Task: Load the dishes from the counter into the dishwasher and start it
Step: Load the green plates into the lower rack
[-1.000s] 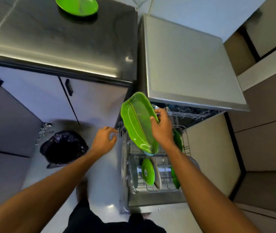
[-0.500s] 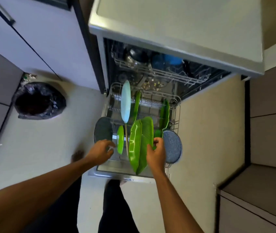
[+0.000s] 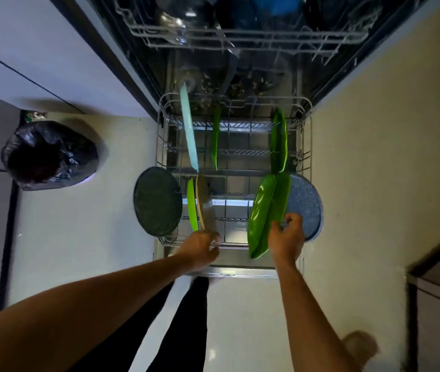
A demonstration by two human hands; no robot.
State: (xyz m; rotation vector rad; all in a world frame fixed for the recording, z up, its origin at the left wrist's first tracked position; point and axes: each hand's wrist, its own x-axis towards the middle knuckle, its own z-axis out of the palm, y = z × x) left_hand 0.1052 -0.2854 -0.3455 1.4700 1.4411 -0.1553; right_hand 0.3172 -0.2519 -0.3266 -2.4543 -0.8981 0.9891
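Observation:
The dishwasher's lower rack (image 3: pixel 163 146) is pulled out below me. A green leaf-shaped dish (image 3: pixel 265 213) stands on edge at its front right, and my right hand (image 3: pixel 286 238) grips its near rim. My left hand (image 3: pixel 200 247) holds the near edge of a tan plate (image 3: pixel 202 202) standing beside a small green plate (image 3: pixel 192 204). Further back stand a pale blue plate (image 3: pixel 189 130), a green plate (image 3: pixel 215 138) and another green dish (image 3: pixel 278 142). A dark round plate (image 3: pixel 157 201) and a speckled blue one (image 3: pixel 306 205) stand at the sides.
The upper rack (image 3: pixel 245 36) holds dark and blue items above. A bin lined with a black bag (image 3: pixel 48 155) stands on the floor at the left. White cabinet fronts (image 3: pixel 39 55) run along the left. My legs are beneath the open door (image 3: pixel 240 271).
The leaf dish went from held high near the counter down into the rack's front right. My left hand moved from the rack's edge to the tan plate. My view tilted downward.

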